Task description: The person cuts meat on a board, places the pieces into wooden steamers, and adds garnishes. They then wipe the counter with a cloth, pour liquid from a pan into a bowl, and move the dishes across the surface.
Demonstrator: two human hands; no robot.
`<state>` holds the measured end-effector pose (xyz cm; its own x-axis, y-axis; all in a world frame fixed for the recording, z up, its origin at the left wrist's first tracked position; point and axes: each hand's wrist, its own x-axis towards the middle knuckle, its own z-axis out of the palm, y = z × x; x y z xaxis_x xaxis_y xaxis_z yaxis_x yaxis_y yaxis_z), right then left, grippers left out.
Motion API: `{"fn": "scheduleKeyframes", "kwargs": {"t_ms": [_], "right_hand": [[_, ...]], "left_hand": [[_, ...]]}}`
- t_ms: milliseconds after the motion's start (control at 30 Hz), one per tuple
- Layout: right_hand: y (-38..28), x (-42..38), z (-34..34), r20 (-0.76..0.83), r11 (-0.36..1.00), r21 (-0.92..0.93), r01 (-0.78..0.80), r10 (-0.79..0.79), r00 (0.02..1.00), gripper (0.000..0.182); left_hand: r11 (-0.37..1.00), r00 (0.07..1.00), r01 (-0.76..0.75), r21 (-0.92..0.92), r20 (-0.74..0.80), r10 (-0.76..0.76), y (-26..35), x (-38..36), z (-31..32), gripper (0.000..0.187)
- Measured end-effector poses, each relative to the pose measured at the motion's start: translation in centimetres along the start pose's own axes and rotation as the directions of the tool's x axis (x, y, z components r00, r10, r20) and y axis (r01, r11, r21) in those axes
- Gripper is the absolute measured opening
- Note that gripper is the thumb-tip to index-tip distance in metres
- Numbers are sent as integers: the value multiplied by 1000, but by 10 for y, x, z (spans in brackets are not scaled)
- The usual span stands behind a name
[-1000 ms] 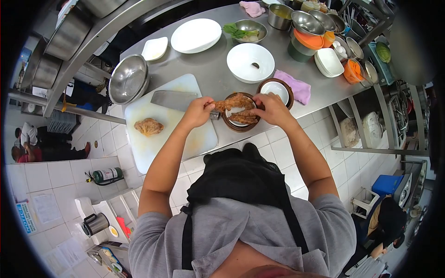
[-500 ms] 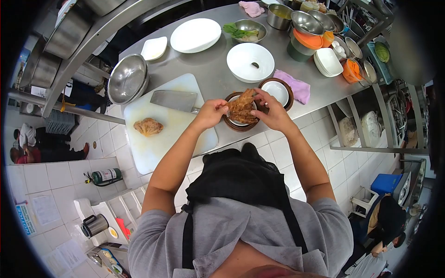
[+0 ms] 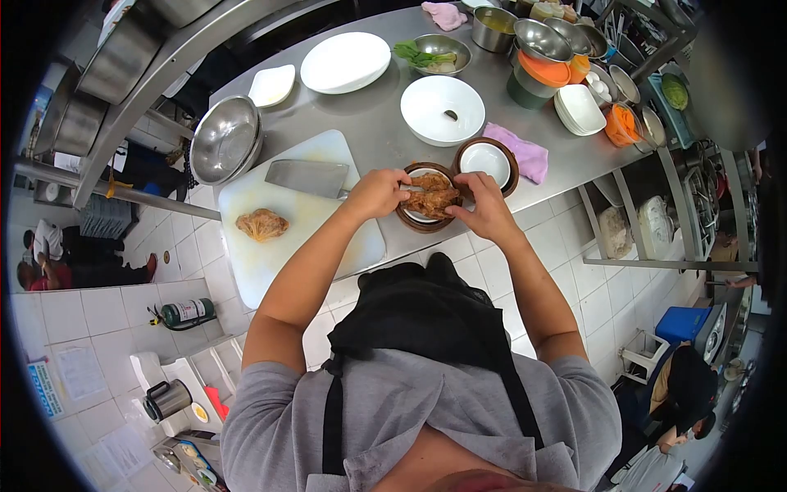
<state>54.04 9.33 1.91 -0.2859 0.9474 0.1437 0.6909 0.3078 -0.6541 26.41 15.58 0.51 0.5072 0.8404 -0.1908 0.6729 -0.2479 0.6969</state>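
Both hands work over one dish. Left hand (image 3: 379, 192) is curled, its fingertips pinching the near-left end of the brown fried meat pieces (image 3: 432, 199); right hand (image 3: 484, 207) is curled from the other side, thumb and fingers closed on the right end of the same pieces. Neither hand is spread.

Meat sits in the round dark-brown wooden bowl with white liner (image 3: 422, 215), at the front edge of the stainless steel counter (image 3: 377, 123). All places below are taken from this bowl.

- Just to its right, touching or nearly so: a second brown-rimmed bowl, white inside (image 3: 485, 158).
- Right of that bowl: folded pink cloth (image 3: 525, 152).
- Just left: white plastic cutting board (image 3: 279, 246), with a steel cleaver (image 3: 307, 177) lying flat on it, handle toward the bowl, and one pale brown fried piece (image 3: 262, 224) further left.
- Behind: large white round bowl (image 3: 443, 109) with a small dark speck inside.
- Far left behind: stacked steel mixing bowls (image 3: 227, 139).

Step in hand, as judged: arranging and settling cut meat in the bowl, the pieces pressed low and together.

Next move, as judged: calls for a light squeeze from both sides to keep the slices aligned, then a clean release without dragging any piece over the rim. The piece left on the board probably needs the cleaver.
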Motion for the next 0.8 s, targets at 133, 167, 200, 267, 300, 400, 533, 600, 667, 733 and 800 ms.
{"fn": "scheduleKeyframes", "kwargs": {"t_ms": [133,167,200,267,300,400,533,600,667,733,800], "right_hand": [[-24,-3,-8,-24,988,-96,122,-125,992,75],[-24,-4,-5,-30,989,-97,115,-118,993,75],[-23,-4,0,-3,981,-135,141,-143,990,78],[-16,-3,7,23,970,-173,170,-169,985,80],[-13,-1,9,30,965,-193,177,-175,984,80],[-8,2,13,41,958,-223,180,-176,984,78],[-5,4,20,-4,958,-212,193,-198,980,75],[-5,4,20,6,962,-205,178,-181,984,77],[-7,4,20,17,966,-197,165,-164,986,79],[-16,3,14,-46,972,-160,173,-182,982,79],[-20,2,10,-54,966,-165,198,-209,976,76]], "left_hand": [[995,997,74,60,2,-74,16,-4,-14,52],[984,1000,1,178,-25,4,24,-8,-13,64],[953,995,-68,295,-45,85,30,-10,-9,76],[923,984,-146,357,-47,174,27,-6,7,84],[884,966,-213,416,-47,255,28,-5,12,91],[893,975,-155,422,-83,208,27,4,20,90],[915,981,-154,373,-50,185,16,8,23,84],[905,970,-151,398,-117,213,10,8,28,76],[895,973,-142,423,-108,205,11,3,28,76],[886,975,-132,444,-101,196,18,-1,23,76],[909,981,-102,404,-110,159,22,-4,18,79]]}}
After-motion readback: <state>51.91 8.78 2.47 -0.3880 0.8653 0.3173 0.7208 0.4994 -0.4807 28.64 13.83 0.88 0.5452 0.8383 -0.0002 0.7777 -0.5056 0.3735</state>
